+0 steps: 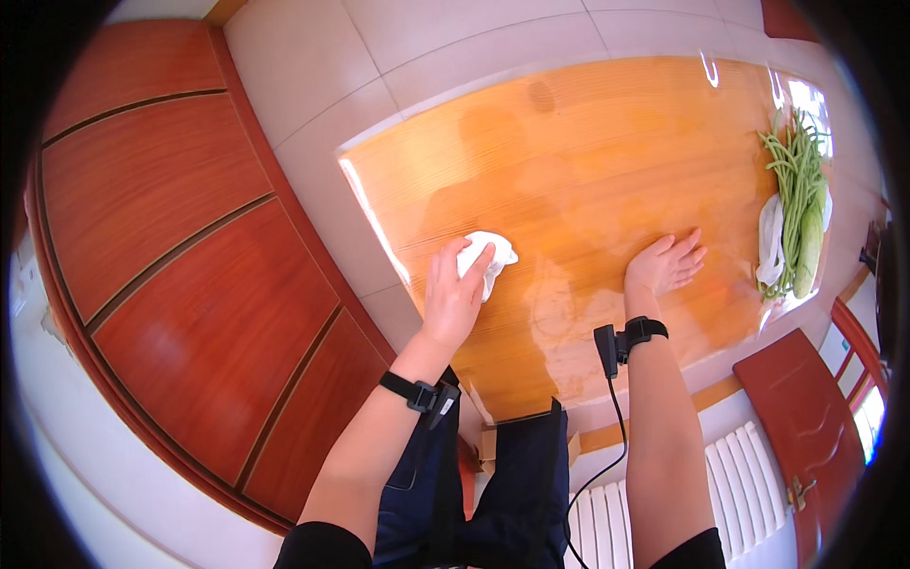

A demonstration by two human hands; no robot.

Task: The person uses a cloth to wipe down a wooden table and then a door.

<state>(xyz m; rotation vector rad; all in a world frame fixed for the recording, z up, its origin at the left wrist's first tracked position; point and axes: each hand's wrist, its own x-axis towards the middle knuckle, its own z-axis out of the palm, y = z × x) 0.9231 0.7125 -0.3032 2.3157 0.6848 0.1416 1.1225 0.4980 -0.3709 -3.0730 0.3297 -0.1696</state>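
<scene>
My left hand (455, 288) grips a crumpled white cloth or tissue (500, 254), pressed against the tabletop near the left side. Under both hands stretches a wooden table (569, 142) with a glossy transparent cover. My right hand (667, 263) rests by its edge at or just above the table, to the right of centre, fingers apart and holding nothing. Each wrist wears a black strap with a small device; a cable hangs from the right one.
Along the table's right end lie long green beans (795, 171), a pale green cucumber-like vegetable (809, 245) and a white plastic bag (770, 242). Red-brown wooden cabinet doors (192, 284) line the left. A white radiator (746, 484) and a red-brown door (810, 427) stand at lower right.
</scene>
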